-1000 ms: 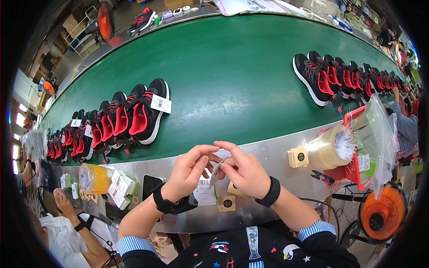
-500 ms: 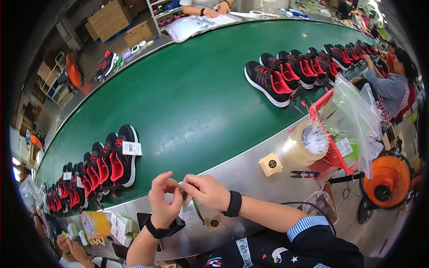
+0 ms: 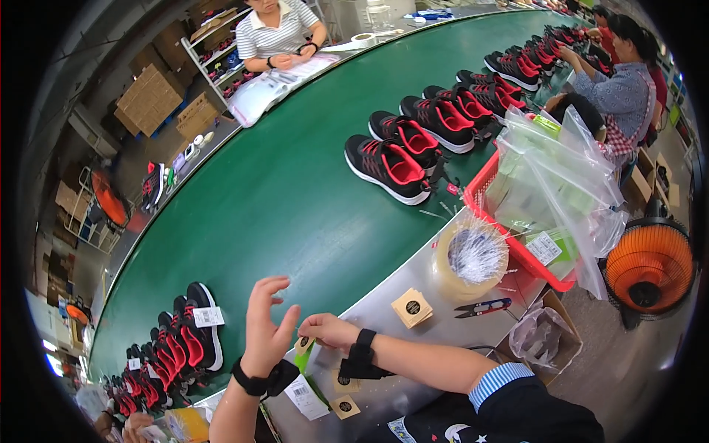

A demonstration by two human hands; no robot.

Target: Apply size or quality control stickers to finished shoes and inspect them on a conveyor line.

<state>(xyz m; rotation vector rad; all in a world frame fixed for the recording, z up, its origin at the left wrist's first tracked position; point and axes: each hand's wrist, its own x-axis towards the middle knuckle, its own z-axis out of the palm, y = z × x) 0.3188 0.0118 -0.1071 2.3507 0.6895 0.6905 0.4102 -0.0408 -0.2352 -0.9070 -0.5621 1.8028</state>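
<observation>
My left hand (image 3: pixel 267 325) is lifted over the near edge of the green conveyor belt (image 3: pixel 295 199), fingers spread and holding nothing. Just to its right, my right hand (image 3: pixel 329 330) rests low on the steel ledge (image 3: pixel 443 332), fingers pinched on a small brown and green tag (image 3: pixel 303 348). Both wrists wear black bands. A white label tag (image 3: pixel 304 397) and another brown tag (image 3: pixel 344 406) lie on the ledge below the hands. A row of black and red shoes (image 3: pixel 188 340) with white tags sits on the belt to the left of my left hand.
A stack of brown square tags (image 3: pixel 412 307), thread snips (image 3: pixel 484 306) and a tape roll stuck with clear fasteners (image 3: pixel 469 258) lie to the right. A red basket (image 3: pixel 517 251) holds plastic bags. More shoes (image 3: pixel 399 159) line the belt. An orange fan (image 3: pixel 650 269) stands right. Two other people (image 3: pixel 281 33) (image 3: pixel 620 81) work nearby.
My hands were together, both pinching the tag. Now my left hand has let go and lifted with open fingers. My right hand keeps the tag. The view has swung right.
</observation>
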